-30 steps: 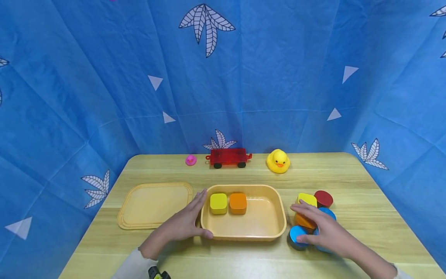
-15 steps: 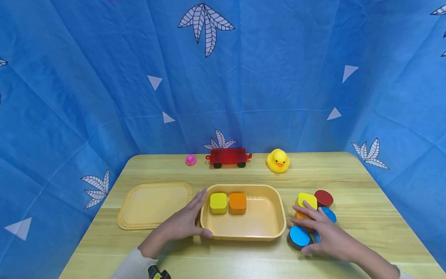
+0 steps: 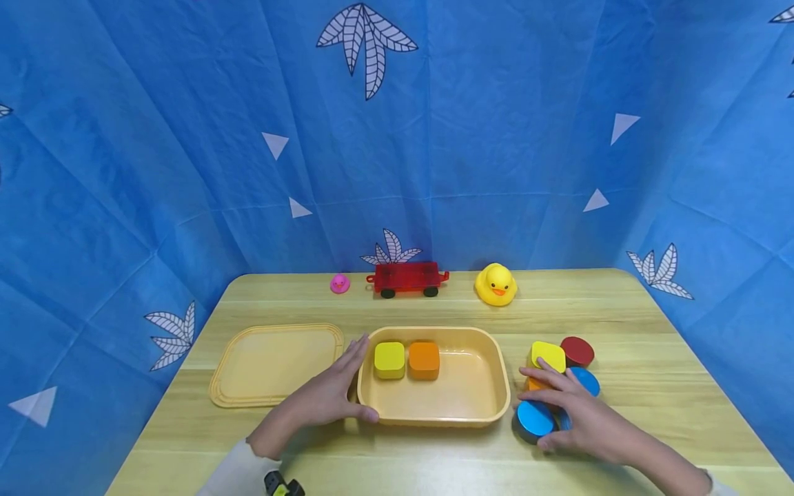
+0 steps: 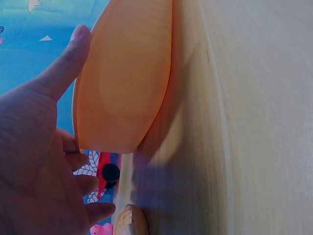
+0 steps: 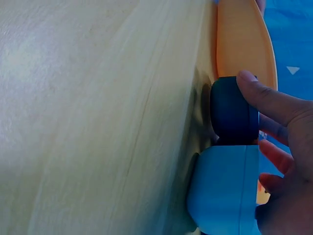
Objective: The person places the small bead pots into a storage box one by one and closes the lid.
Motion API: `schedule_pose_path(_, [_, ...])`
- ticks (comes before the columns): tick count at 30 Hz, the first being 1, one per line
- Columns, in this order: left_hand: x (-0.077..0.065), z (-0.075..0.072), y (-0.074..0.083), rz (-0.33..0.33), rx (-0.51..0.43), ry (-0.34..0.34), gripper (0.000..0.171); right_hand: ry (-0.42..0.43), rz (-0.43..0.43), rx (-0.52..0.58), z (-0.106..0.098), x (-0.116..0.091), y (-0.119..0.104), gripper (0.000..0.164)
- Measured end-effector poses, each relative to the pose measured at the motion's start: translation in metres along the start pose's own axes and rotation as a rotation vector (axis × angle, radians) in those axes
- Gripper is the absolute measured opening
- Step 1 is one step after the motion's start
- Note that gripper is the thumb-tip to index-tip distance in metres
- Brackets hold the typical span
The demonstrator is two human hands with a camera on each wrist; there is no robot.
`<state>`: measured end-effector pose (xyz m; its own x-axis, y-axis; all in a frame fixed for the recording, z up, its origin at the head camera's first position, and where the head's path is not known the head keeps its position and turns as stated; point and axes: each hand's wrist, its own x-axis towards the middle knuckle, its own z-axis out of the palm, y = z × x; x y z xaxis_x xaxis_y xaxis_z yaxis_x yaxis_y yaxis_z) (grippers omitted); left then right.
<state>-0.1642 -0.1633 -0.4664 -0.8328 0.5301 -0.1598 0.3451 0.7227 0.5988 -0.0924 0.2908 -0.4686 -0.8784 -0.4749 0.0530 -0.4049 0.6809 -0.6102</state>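
My left hand [image 3: 331,396] rests against the left end of a peach-coloured plastic box [image 3: 443,419], fingers stretched along its rim and thumb at the near corner. In the left wrist view, the thumb touches the rim of the box [image 4: 124,73]. Inside the box sit a yellow block [image 3: 389,361] and an orange block [image 3: 424,361]. My right hand [image 3: 586,417] holds a blue round block [image 3: 535,419] between thumb and index finger; it looks dark in the right wrist view [image 5: 232,110]. The other fingers lie over a partly hidden orange block [image 3: 535,384] and a yellow block [image 3: 548,356].
Beside the right hand stand a red round block [image 3: 577,351] and another blue block [image 3: 585,381]; a light blue block [image 5: 222,191] shows at the right wrist. A flat peach lid [image 3: 276,365] lies left. Behind stand a pink duck [image 3: 339,283], red wagon [image 3: 406,277] and yellow duck [image 3: 496,284].
The right thumb has moved from the top of the blue round block to its near side, and the index finger has come round its far side. The left hand has stayed on the box.
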Motion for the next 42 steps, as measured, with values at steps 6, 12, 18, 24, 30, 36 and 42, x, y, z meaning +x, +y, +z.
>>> schedule_pose_path(6, [0.001,-0.001,0.001,0.001,0.003,0.0,0.133,-0.034,0.028,0.006,-0.007,0.0,-0.005,0.065])
schedule_pose_path(12, [0.001,-0.001,0.001,-0.007,-0.001,0.001,0.132,-0.033,0.038,-0.016,-0.017,0.001,-0.01,0.064])
schedule_pose_path(18, [0.0,0.0,0.001,-0.01,0.0,0.002,0.133,-0.011,0.058,0.024,-0.028,0.002,-0.016,0.067])
schedule_pose_path(24, [0.001,0.0,0.001,-0.009,0.006,0.0,0.133,0.017,0.035,0.038,-0.037,0.007,-0.021,0.07])
schedule_pose_path(30, [0.001,0.001,0.0,-0.003,0.004,-0.002,0.133,0.016,0.068,0.012,-0.046,0.015,-0.027,0.067])
schedule_pose_path(36, [0.001,0.001,-0.001,0.0,0.005,0.0,0.133,0.024,0.071,0.045,-0.047,0.028,-0.037,0.069])
schedule_pose_path(42, [0.001,0.001,0.0,0.006,0.007,0.002,0.133,0.029,0.037,0.058,-0.04,0.049,-0.046,0.069])
